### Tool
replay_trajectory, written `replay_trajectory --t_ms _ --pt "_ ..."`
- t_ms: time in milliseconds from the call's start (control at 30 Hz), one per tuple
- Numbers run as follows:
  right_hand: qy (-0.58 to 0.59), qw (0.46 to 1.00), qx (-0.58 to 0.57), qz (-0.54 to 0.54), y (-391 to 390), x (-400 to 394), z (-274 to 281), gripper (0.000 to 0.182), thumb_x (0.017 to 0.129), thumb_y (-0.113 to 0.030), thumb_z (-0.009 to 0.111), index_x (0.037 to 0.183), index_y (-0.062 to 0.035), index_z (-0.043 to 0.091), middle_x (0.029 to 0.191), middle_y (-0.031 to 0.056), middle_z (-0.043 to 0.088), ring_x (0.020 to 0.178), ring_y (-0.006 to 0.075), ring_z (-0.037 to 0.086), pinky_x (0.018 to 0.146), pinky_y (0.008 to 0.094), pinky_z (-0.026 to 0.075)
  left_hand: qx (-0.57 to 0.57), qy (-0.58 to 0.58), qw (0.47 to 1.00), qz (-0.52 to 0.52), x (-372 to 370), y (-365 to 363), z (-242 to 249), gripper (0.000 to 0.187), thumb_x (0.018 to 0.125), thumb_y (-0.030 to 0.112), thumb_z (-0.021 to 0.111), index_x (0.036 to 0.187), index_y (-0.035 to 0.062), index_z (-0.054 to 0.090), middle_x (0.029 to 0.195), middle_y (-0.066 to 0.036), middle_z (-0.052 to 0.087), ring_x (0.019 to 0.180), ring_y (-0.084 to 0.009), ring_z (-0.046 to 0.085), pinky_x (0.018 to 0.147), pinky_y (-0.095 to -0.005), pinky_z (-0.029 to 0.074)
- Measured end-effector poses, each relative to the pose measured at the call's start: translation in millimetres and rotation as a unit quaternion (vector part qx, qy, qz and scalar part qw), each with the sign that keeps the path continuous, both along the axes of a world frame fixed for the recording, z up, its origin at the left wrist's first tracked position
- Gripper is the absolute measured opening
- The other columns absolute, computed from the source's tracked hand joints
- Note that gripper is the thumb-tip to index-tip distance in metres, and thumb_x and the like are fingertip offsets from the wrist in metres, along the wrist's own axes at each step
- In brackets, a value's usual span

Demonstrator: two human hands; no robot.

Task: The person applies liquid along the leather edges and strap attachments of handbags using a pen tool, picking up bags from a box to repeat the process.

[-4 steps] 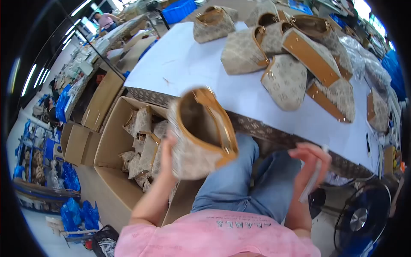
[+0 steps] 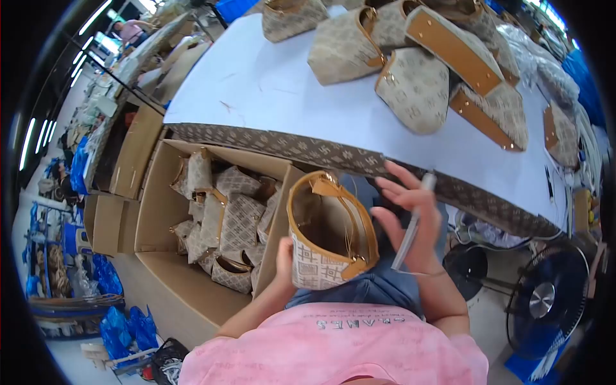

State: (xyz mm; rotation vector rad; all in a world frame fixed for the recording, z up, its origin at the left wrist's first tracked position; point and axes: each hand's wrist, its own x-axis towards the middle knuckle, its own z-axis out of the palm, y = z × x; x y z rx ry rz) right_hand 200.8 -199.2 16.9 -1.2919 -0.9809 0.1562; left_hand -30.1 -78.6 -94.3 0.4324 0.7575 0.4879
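Observation:
My left hand point(image 2: 283, 264) grips a small handbag point(image 2: 327, 266) by its left side, over my lap. The bag is beige patterned fabric with tan trim and a tan strap, its mouth facing up and its dark inside showing. Close to the bag's right rim is my right hand point(image 2: 410, 221), thumb and fingers spread. A slim silvery pen-like tool point(image 2: 410, 234) lies tilted across that palm, held there. On the left, a cardboard box point(image 2: 173, 273) holds several similar bags point(image 2: 240, 224) piled together.
Ahead stands a white-topped table point(image 2: 240, 86) with a brown patterned edge. Several more handbags point(image 2: 414, 90) are heaped on its right half, beside clear plastic wrapping point(image 2: 532, 54). A black fan point(image 2: 542, 301) stands low on the right. Another person point(image 2: 131, 31) is far off at upper left.
The handbag has moved right and down, away from over the box. My right hand has come up and left to the bag's side. The view has tilted down slightly.

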Motion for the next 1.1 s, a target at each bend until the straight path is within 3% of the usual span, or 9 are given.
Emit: replay_trajectory --t_ms 67,167,233,300,367,533,767,900,1100 --pt "-0.018 0.998 -0.049 0.035 2 1 -11 0.026 0.089 0.004 0.068 0.095 -0.0048 0.045 0.14 0.029 0.052 0.117 0.0304 0.066 0.087 0.034 0.057 -0.072 -0.007 0.997 -0.013 6 -18 -16 0.058 0.096 0.03 0.042 0.148 0.0055 0.041 0.144 -0.011 0.05 0.131 -0.026 0.05 0.111 -0.04 0.039" --pt "-0.034 0.987 -0.128 0.092 0 -9 -37 0.03 0.086 0.01 0.068 0.091 -0.0052 0.042 0.142 0.03 0.05 0.119 0.0321 0.065 0.088 0.0342 0.056 0.018 0.145 0.977 -0.153 7 -20 5 0.052 0.098 0.026 0.043 0.145 0.0041 0.046 0.146 -0.013 0.049 0.132 -0.0266 0.05 0.11 -0.0373 0.041" --pt "-0.004 0.985 -0.141 0.1 -3 -8 -44 0.029 0.087 0.01 0.067 0.091 -0.005 0.042 0.143 0.0299 0.049 0.118 0.0328 0.065 0.088 0.0338 0.056 0.353 0.209 0.868 -0.28 0 12 18 0.049 0.1 0.021 0.046 0.145 0.0026 0.046 0.149 -0.014 0.045 0.135 -0.0261 0.047 0.109 -0.0348 0.04" --pt "0.043 0.98 -0.154 0.115 -5 -6 -50 0.027 0.088 0.01 0.065 0.09 -0.0046 0.042 0.146 0.0296 0.046 0.118 0.0341 0.065 0.088 0.033 0.056 0.575 0.238 0.769 -0.146 17 22 50 0.044 0.103 0.023 0.044 0.141 -0.0005 0.048 0.141 -0.017 0.054 0.129 -0.0286 0.054 0.112 -0.0386 0.037" --pt "0.064 0.98 -0.139 0.128 -2 -5 -51 0.028 0.088 0.01 0.065 0.09 -0.0046 0.042 0.147 0.0291 0.045 0.117 0.0336 0.065 0.088 0.0328 0.056 0.647 0.12 0.741 -0.134 43 34 82 0.042 0.102 0.014 0.045 0.142 -0.0001 0.044 0.141 -0.019 0.053 0.131 -0.029 0.052 0.114 -0.0391 0.034" --pt "0.111 0.977 -0.097 0.155 -4 -3 -56 0.03 0.088 0.011 0.065 0.091 -0.005 0.04 0.15 0.028 0.042 0.115 0.032 0.067 0.088 0.0324 0.056 0.635 0.005 0.717 -0.288 80 48 87 0.044 0.101 0.007 0.042 0.144 0.0016 0.038 0.133 -0.021 0.06 0.124 -0.03 0.058 0.106 -0.0379 0.043" --pt "0.174 0.968 -0.113 0.14 -26 -1 -67 0.032 0.088 0.01 0.066 0.094 -0.0057 0.038 0.148 0.0302 0.043 0.109 0.0302 0.069 0.088 0.0334 0.057 0.716 -0.035 0.639 -0.278 87 40 91 0.026 0.093 -0.003 0.046 0.109 -0.0017 0.067 0.104 -0.021 0.071 0.092 -0.0281 0.072 0.078 -0.0317 0.057" --pt "0.147 0.977 -0.075 0.138 -30 2 -75 0.033 0.088 0.009 0.067 0.095 -0.0057 0.038 0.146 0.0313 0.045 0.102 0.0278 0.071 0.086 0.0342 0.058 0.688 0.023 0.665 -0.289 90 32 101 0.018 0.092 -0.001 0.054 0.09 -0.0017 0.072 0.104 -0.018 0.071 0.088 -0.0255 0.072 0.074 -0.0309 0.056" --pt "0.096 0.986 -0.078 0.113 -30 4 -80 0.033 0.087 0.008 0.068 0.096 -0.0059 0.039 0.142 0.0313 0.049 0.098 0.0253 0.072 0.085 0.0342 0.057 0.67 0.114 0.672 -0.295 93 24 94 0.003 0.086 0.003 0.07 0.088 0.0004 0.07 0.097 -0.012 0.071 0.083 -0.0224 0.069 0.071 -0.0311 0.055"
